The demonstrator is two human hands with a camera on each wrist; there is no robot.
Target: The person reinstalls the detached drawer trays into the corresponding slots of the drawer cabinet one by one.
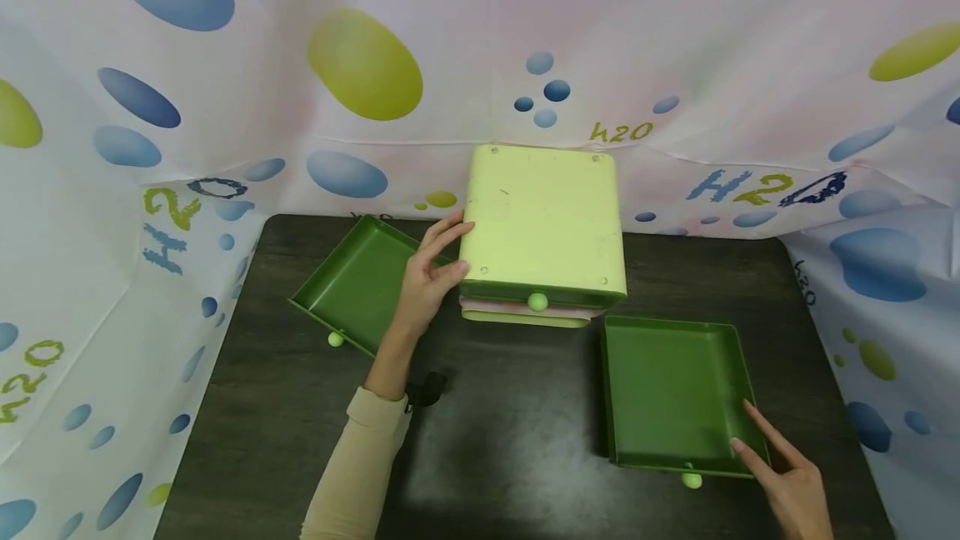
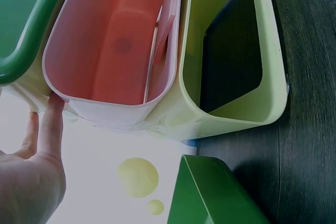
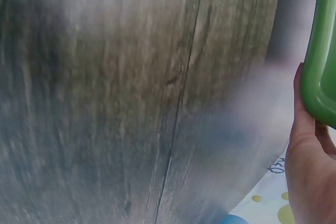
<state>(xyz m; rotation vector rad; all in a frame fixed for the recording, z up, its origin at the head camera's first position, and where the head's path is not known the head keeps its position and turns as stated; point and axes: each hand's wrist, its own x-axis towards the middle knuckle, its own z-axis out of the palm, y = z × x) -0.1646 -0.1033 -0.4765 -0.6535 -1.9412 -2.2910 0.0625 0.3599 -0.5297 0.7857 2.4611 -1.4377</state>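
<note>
A small drawer cabinet (image 1: pixel 543 215) stands at the back of the table, with a pale yellow-green top. Its top tier holds a green drawer (image 2: pixel 21 30) with a round knob (image 1: pixel 537 302); the pink tier (image 2: pixel 126 45) and the yellow-green tier (image 2: pixel 231 103) below gape without drawers. My left hand (image 1: pixel 426 286) rests against the cabinet's left side, fingers extended and thumb near the front corner. At the right, a pulled-out green drawer (image 1: pixel 671 390) lies on the table. My right hand (image 1: pixel 791 473) pinches its right wall near the front, thumb on the inner side.
Another green drawer (image 1: pixel 360 282) lies angled on the table left of the cabinet, partly hidden by my left arm. The dark wooden table (image 1: pixel 510 423) meets a patterned white curtain (image 1: pixel 420 132) at the back and sides. A black device (image 1: pixel 426 388) sits at my left wrist.
</note>
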